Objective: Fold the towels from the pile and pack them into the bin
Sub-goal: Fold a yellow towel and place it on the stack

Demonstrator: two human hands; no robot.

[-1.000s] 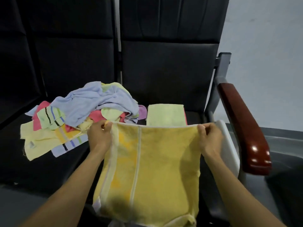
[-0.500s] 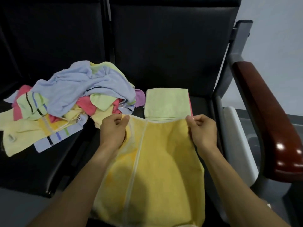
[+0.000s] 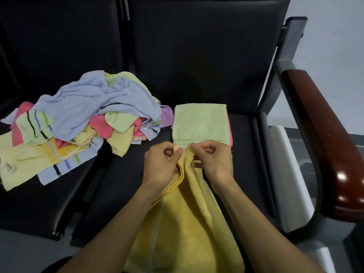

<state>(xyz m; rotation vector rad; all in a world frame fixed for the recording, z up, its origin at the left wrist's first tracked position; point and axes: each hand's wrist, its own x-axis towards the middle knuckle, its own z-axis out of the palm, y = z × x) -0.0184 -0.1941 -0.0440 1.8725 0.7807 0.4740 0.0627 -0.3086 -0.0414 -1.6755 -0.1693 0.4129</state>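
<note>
The black seats (image 3: 197, 66) take up most of what I can see, two side by side with a red-brown armrest (image 3: 323, 138) at the right end. On the left seat lies the pile (image 3: 78, 119), a loose heap of blue, pink, green and striped towels, crumpled over one another and spilling toward the front edge. It looks light and limp; nothing in it would hold a shape by itself.

The yellow towel (image 3: 187, 229) is the piece in hand. It hangs from the middle of the right seat down toward the person's lap, gathered into a long soft fold with a pale band running along it. I judge it thin, floppy terry: easy to lift, not slippery, but apt to sag and skew unless held by its corners or hem, which is where it is taken now.

Just behind it sits a folded green towel (image 3: 201, 123), flat and square on the seat, with a pink edge showing beneath it. Beside the seat a white bin (image 3: 285, 174) shows only its rim.

The left hand (image 3: 163, 164) and right hand (image 3: 212, 160) meet almost touching, fingers curled, each pinching a top corner of the yellow towel.
</note>
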